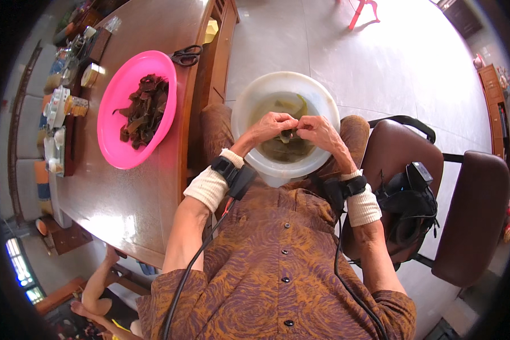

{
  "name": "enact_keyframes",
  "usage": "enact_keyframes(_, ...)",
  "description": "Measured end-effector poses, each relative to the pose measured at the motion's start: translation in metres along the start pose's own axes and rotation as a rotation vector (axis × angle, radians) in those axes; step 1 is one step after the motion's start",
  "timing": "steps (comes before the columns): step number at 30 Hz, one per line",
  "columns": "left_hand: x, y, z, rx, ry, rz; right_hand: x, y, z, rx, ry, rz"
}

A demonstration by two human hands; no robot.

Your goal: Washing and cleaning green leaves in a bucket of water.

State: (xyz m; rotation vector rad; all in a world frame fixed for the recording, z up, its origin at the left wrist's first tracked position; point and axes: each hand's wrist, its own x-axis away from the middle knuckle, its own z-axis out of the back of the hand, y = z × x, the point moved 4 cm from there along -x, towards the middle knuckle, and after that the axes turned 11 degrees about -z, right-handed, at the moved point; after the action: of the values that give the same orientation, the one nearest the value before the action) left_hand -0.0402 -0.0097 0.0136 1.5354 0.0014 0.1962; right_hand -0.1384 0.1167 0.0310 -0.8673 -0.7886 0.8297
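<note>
A white plastic basin sits between my knees, with murky water and green-brown leafy pieces inside. Over it, my left hand and my right hand meet with fingertips pinched together. Between them is a small dark, wet piece, perhaps seaweed or wood ear fungus; the fingers partly hide it. Behind the hands, a longer yellow-green strip rises from the water. To the left, a pink plastic basin on the wooden table holds a heap of dark brown leafy pieces.
Black-handled scissors lie by the edge of the wooden table. A brown padded chair at my right bears black gear. Tea ware stands along the table's far side. Another person's leg shows at lower left.
</note>
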Motion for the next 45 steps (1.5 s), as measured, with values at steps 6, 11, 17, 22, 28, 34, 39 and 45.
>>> enact_keyframes(6, 0.008, -0.014, -0.008, 0.326, 0.012, 0.123, -0.005, -0.002, -0.002, 0.067, 0.025, -0.018)
enact_keyframes(11, 0.009, -0.027, -0.005, 0.369, 0.067, 0.140, -0.008, 0.003, -0.008, 0.108, 0.047, -0.022)
enact_keyframes(17, 0.012, -0.030, 0.001, 0.404, 0.112, 0.181, -0.010, -0.002, -0.010, 0.143, 0.078, -0.012)
enact_keyframes(22, 0.018, -0.039, 0.008, 0.372, 0.116, 0.237, -0.014, 0.000, -0.016, 0.173, 0.080, 0.048)
enact_keyframes(28, 0.018, -0.043, 0.004, 0.360, 0.154, 0.196, -0.011, 0.016, -0.011, 0.177, 0.088, -0.036)
enact_keyframes(34, 0.019, -0.012, 0.026, 0.355, 0.344, 0.047, -0.010, 0.054, -0.028, 0.029, 0.027, -0.170)
enact_keyframes(39, 0.032, 0.074, 0.078, 0.217, 0.623, -0.265, -0.003, 0.102, -0.056, 0.083, -0.124, -0.209)
enact_keyframes(45, 0.126, 0.161, 0.181, -0.416, 1.103, -0.451, -0.001, 0.100, -0.055, 0.211, -0.100, -0.095)
